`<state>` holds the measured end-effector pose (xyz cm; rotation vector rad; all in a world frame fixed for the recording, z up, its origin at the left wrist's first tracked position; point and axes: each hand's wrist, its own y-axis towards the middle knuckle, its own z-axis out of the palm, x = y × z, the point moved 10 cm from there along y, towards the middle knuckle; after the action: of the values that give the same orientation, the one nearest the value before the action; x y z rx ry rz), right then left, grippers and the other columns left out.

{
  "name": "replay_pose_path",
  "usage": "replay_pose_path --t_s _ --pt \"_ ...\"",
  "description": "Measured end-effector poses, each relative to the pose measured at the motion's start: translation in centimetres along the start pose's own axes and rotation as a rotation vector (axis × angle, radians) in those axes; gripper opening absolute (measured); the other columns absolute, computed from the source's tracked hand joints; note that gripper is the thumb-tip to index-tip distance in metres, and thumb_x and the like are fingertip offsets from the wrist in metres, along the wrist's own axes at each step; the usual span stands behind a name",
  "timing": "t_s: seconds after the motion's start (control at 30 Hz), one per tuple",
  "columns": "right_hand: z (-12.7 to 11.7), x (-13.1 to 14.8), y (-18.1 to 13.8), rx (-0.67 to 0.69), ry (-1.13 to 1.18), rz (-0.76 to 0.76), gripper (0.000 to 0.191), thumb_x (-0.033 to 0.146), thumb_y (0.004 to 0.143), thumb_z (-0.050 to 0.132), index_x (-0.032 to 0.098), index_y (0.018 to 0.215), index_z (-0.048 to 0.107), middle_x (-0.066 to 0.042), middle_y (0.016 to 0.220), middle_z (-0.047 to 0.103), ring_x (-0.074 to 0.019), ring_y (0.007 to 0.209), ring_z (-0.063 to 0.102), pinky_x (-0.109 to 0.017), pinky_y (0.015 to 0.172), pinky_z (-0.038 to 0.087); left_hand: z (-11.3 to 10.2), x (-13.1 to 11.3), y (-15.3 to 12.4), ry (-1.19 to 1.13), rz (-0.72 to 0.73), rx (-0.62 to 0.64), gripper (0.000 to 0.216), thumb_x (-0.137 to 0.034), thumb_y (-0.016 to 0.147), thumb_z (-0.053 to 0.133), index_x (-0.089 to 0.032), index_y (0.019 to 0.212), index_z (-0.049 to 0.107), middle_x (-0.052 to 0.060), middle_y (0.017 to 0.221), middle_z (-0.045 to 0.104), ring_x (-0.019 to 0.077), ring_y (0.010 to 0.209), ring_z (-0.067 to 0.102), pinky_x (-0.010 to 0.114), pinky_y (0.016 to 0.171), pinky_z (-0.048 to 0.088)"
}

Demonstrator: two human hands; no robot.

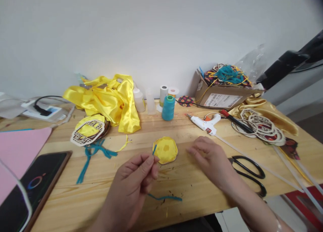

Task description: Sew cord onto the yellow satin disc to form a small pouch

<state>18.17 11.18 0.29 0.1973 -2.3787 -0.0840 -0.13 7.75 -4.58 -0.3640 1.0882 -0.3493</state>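
My left hand (136, 183) pinches a teal cord (154, 149) between thumb and forefinger; its short end sticks up past the fingertips. A longer teal tail (165, 198) emerges below that hand and lies on the wood. Just behind the fingertips a yellow satin-covered disc (168, 149) lies flat, with a darker patch at its centre. To the right of the disc, apart from it, my right hand (210, 158) has its fingers bent and drawn together. Whether anything is between them I cannot make out. Black-handled scissors (248, 173) lie beside my right wrist, partly hidden by it.
Yellow satin (108, 99), a teal thread spool (168, 108) and a cardboard box (222, 95) stand along the wall. A white glue gun (205, 123) lies right, near cut-out wooden pieces (267, 126). Left are stacked discs (89, 129), teal strips (87, 163) and a phone (35, 188).
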Motion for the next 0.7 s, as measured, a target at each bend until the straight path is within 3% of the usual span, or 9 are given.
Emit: replay_pose_path --t_s 0.07,0.17,0.5,0.7 --pt "1.4 -0.1 -0.4 0.044 -0.108 -0.006 0.013 0.017 0.08 0.053 0.018 0.071 0.061 -0.003 0.077 0.057 -0.0177 0.079 0.051 -0.029 0.072 0.04 -0.1 0.2 0.2 -0.029 -0.007 -0.005 0.013 -0.024 0.069 0.07 -0.012 0.068 0.065 -0.002 0.053 0.053 0.0025 0.044 0.031 0.013 0.039 0.022" --pt "3.0 0.0 -0.9 0.085 -0.187 0.029 0.012 0.014 0.079 0.053 0.019 0.073 0.063 -0.004 0.08 0.059 -0.0192 0.083 0.052 -0.031 0.073 0.041 0.0 0.5 0.4 -0.04 -0.021 -0.001 0.013 -0.024 0.069 0.07 -0.012 0.067 0.065 -0.002 0.053 0.053 0.0024 0.044 0.031 0.013 0.039 0.022" --pt "4.1 0.7 -0.7 0.043 -0.319 0.098 0.012 0.019 0.077 0.052 0.018 0.07 0.061 -0.007 0.077 0.059 -0.021 0.078 0.053 -0.032 0.068 0.04 0.1 0.8 0.5 -0.05 -0.036 -0.001 0.013 -0.025 0.069 0.07 -0.013 0.069 0.067 -0.001 0.053 0.055 0.0028 0.044 0.033 0.013 0.039 0.023" --pt "3.4 0.1 -0.3 0.028 -0.145 0.116 0.017 0.017 0.079 0.048 0.018 0.066 0.059 -0.004 0.071 0.058 -0.018 0.072 0.052 -0.03 0.065 0.039 -0.2 0.9 0.6 -0.045 -0.041 -0.008 0.014 -0.027 0.069 0.071 -0.013 0.068 0.066 -0.002 0.053 0.053 0.0022 0.043 0.031 0.012 0.039 0.022"
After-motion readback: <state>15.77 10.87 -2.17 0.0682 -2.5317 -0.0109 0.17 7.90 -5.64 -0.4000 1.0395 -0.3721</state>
